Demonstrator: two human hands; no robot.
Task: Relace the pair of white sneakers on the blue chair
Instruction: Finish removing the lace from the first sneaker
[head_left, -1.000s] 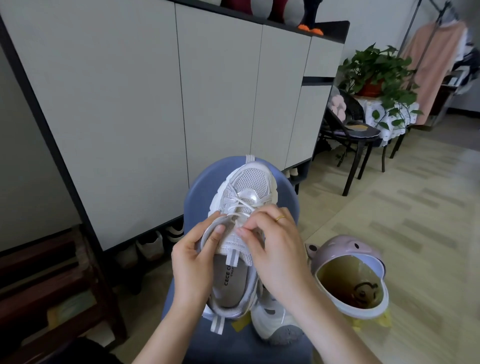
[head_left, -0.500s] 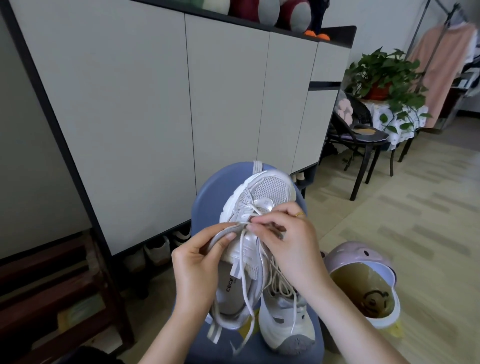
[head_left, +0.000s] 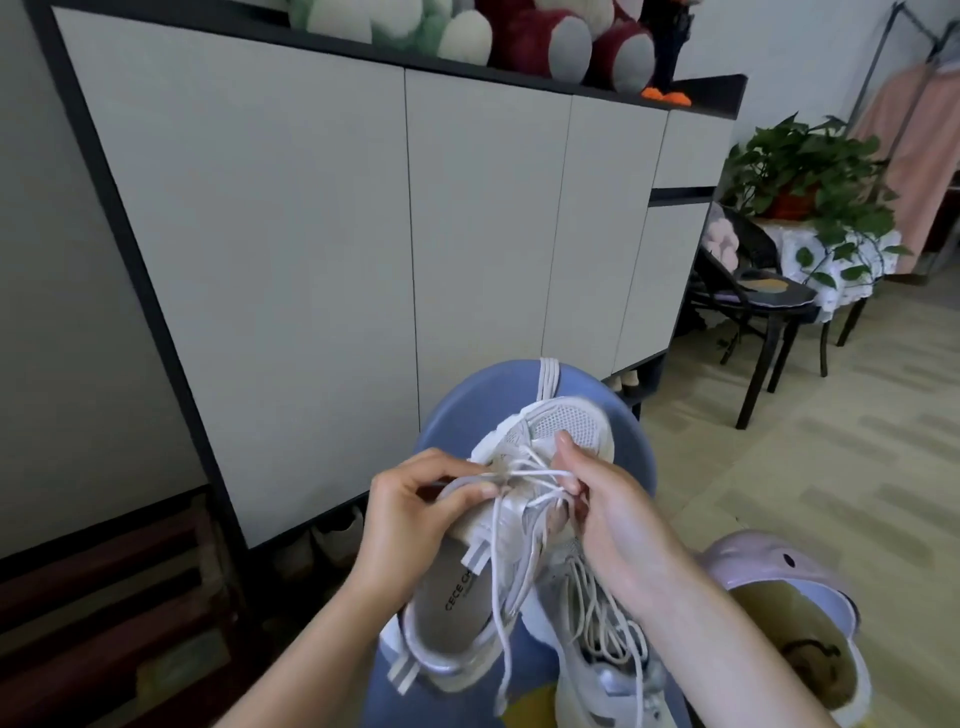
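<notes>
A white sneaker (head_left: 563, 426) is held up over the blue chair (head_left: 631, 447), toe pointing away, its insole visible. My left hand (head_left: 415, 514) grips the shoe's tongue and collar on the left side. My right hand (head_left: 597, 499) pinches the white lace (head_left: 535, 474) stretched across the upper eyelets. Loose lace ends (head_left: 501, 613) hang down over the opening. The second white sneaker (head_left: 602, 654) lies on the chair seat under my right forearm, its lace in a loose pile.
A tall grey cabinet (head_left: 311, 249) stands right behind the chair, plush toys (head_left: 519, 31) on top. A pink bin (head_left: 795, 623) sits on the floor at right. A black chair (head_left: 748, 301) and a potted plant (head_left: 800, 176) stand further right. Dark wooden steps (head_left: 104, 597) are at lower left.
The view has tilted up and the shoe has turned slightly. My right hand has pulled the lace sideways across the eyelets; the left hand has shifted its grip up onto the tongue.
</notes>
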